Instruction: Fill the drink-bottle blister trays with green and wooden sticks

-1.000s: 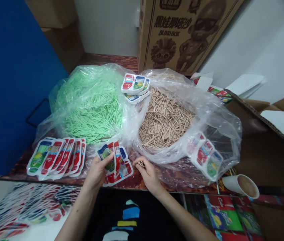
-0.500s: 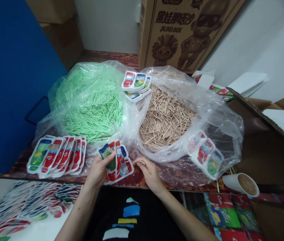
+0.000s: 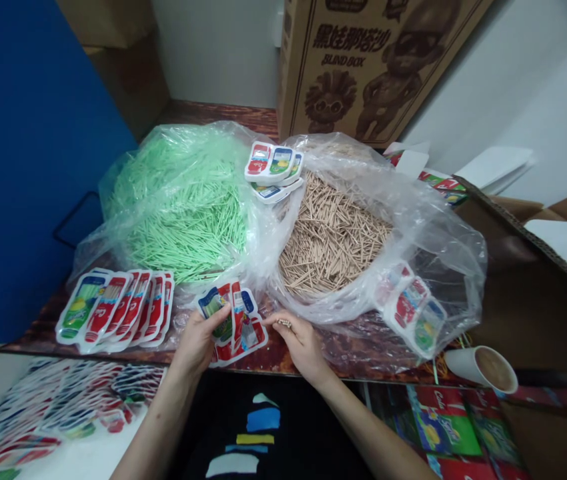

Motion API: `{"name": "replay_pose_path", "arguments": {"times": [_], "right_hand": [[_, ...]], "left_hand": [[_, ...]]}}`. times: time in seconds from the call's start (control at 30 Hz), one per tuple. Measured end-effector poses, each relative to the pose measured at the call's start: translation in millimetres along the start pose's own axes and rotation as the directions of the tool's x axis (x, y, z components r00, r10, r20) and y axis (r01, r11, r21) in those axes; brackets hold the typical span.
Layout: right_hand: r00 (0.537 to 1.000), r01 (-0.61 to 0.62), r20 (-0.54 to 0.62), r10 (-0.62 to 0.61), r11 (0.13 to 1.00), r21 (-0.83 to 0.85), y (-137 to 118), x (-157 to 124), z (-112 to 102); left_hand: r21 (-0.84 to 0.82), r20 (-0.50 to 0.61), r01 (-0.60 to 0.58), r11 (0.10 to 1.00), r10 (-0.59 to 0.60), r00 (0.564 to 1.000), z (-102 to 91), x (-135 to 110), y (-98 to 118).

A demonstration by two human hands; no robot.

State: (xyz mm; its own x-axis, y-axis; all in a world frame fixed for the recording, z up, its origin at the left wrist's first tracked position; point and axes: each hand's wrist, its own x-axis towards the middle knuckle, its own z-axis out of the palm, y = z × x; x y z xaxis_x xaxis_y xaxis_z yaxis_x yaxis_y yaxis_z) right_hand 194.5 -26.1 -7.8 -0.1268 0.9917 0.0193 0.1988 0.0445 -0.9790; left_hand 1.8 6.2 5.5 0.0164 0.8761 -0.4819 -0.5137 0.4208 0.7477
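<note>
My left hand (image 3: 197,340) is closed on a few flat bottle-shaped packets (image 3: 248,327), red, blue and green with white rims, thumb on top. Just right of them, my right hand (image 3: 299,341) pinches a small bunch of thin tan sticks (image 3: 284,323), their ends showing above the fingers and pointing towards the packets. Behind the hands lie an open clear bag of green sticks (image 3: 188,233) on the left and one of tan sticks (image 3: 336,240) on the right. A fanned row of similar packets (image 3: 118,310) lies left of my left hand.
More packets lie between the bags (image 3: 271,167) and on the right bag's plastic (image 3: 413,310). A tipped paper cup (image 3: 483,368) is at the right table edge. A white tray (image 3: 88,453) of packets sits below left. A printed carton (image 3: 363,73) stands behind; a blue panel (image 3: 28,167) borders the left.
The whole view has shifted very slightly. Both hands keep their grips, with the tan sticks still beside the packets.
</note>
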Motion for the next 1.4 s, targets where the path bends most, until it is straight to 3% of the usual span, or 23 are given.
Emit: {"name": "replay_pose_path", "arguments": {"times": [0.33, 0.67, 1.07, 1.13, 1.2, 1.27, 1.33, 1.4], "right_hand": [[1.0, 0.02, 0.008, -0.02, 1.0, 0.016, -5.6, 8.0, -3.7], [0.999, 0.036, -0.009, -0.036, 0.999, 0.015, -2.3, 12.2, -7.9], [0.999, 0.047, -0.016, -0.047, 0.999, -0.002, -8.1, 12.0, -12.1], [0.999, 0.038, -0.04, -0.037, 0.999, 0.03, -13.3, 15.7, -14.7], [0.994, 0.016, -0.105, 0.001, 0.987, 0.162, -22.0, 23.9, -17.7], [0.985, -0.013, -0.149, 0.082, 0.908, 0.418, -33.5, 36.6, -20.2], [0.982, -0.037, -0.114, 0.153, 0.736, 0.675, -45.5, 51.3, -21.3], [0.983, -0.082, -0.029, 0.182, 0.572, 0.816, -55.1, 64.2, -20.4]], "left_hand": [[0.025, -0.009, -0.026, 0.999, 0.026, 1.0, 4.2, 1.1, -3.3], [0.377, 0.035, -0.117, 0.919, 0.112, 0.993, -6.4, 2.5, -4.7], [0.538, 0.142, -0.266, 0.8, 0.225, 0.964, -4.2, 1.6, -4.3], [0.548, 0.18, -0.297, 0.782, 0.237, 0.955, -2.9, 1.1, -6.0], [0.542, 0.219, -0.306, 0.783, 0.219, 0.951, 0.4, 0.1, -7.8], [0.53, 0.254, -0.294, 0.795, 0.182, 0.95, 5.5, -1.3, -9.6], [0.521, 0.268, -0.279, 0.807, 0.155, 0.951, 11.1, -2.8, -11.6], [0.518, 0.268, -0.268, 0.812, 0.143, 0.953, 16.0, -4.1, -13.6]]}}
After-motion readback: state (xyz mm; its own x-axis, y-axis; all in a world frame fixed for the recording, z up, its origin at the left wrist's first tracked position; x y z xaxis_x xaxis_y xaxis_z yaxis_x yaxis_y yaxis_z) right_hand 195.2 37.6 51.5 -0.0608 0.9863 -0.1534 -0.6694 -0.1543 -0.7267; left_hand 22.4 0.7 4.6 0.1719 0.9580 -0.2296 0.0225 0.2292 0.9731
